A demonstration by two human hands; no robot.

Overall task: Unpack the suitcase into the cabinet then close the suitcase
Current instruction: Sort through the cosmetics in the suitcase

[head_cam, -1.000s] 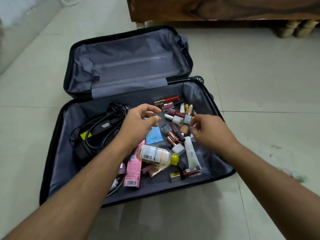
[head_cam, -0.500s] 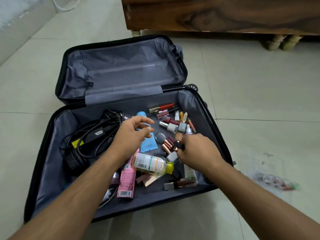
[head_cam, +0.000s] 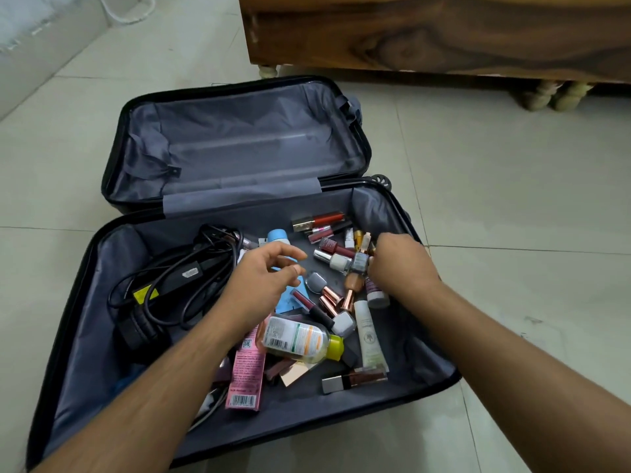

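Suitcase [head_cam: 85, 295] lies open on the tile floor, lid half bare, near half still loaded. Wooden cabinet [head_cam: 444, 35] stands beyond the far right corner, on turned legs.

Left hand [head_cam: 263, 281] hovers mid-case, fingers loosely spread, gripping nothing. Right hand [head_cam: 403, 264] is down among the nail polish bottles [head_cam: 341, 262] near the right wall, fingers curled in; what they pinch, if anything, cannot be told, as the fingertips are hidden.

Load and handling, as judged:
- Polishes and lip glosses [head_cam: 317, 220], toward the far right corner: small, light, hard, probably glass. They roll and clink. Best taken several at once, by the caps or round the bodies.
- Clear bottle [head_cam: 300, 339] with yellow cap, near the front edge: smooth, liquid inside, heavier. Grip round the middle.
- White tube [head_cam: 368, 336] beside it: soft, squeezable; hold lightly.
- Pink box [head_cam: 246, 373], front centre: light card, crushes easily.
- Black cable [head_cam: 170, 281] along the left wall: limp and tangled; lift as one bundle or it will trail.

Unpacking looks early.
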